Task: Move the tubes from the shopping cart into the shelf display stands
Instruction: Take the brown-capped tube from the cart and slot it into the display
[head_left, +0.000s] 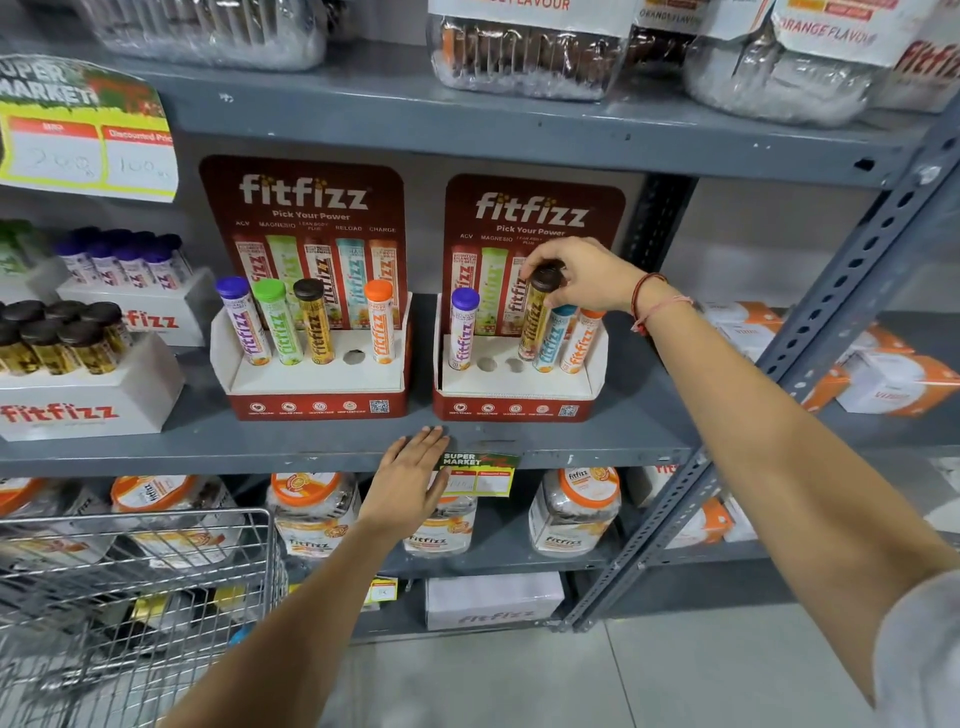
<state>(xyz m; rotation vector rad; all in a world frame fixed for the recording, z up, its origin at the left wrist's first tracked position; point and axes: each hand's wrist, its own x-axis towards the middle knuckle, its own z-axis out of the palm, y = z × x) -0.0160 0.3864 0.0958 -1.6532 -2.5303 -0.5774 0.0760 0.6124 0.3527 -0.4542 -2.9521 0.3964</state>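
Grey metal shelf (311, 441) carries two display stands. Right hand (582, 273) grip clamped on cap of brown-capped tube (537, 317), over right stand (519, 384) slots. Left hand (410, 478) flat, fingers apart, on shelf edge. Tube likely light, rigid, slick; hold by cap.

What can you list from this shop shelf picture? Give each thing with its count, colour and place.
Left stand: one, red and white, middle shelf; holds purple, green, brown, orange tubes; one hole empty.
Right stand: one, red and white, beside it; purple, blue, orange tubes; two holes empty.
Brown-capped tube: one, yellow, held over right stand.
White boxes: two, far left, with brown and purple tubes.
Jars: several, orange-lidded, lower shelf.
Cart: one, wire, bottom left.
Left hand: flat on shelf edge.
Right hand: fingers gripping the tube's cap.
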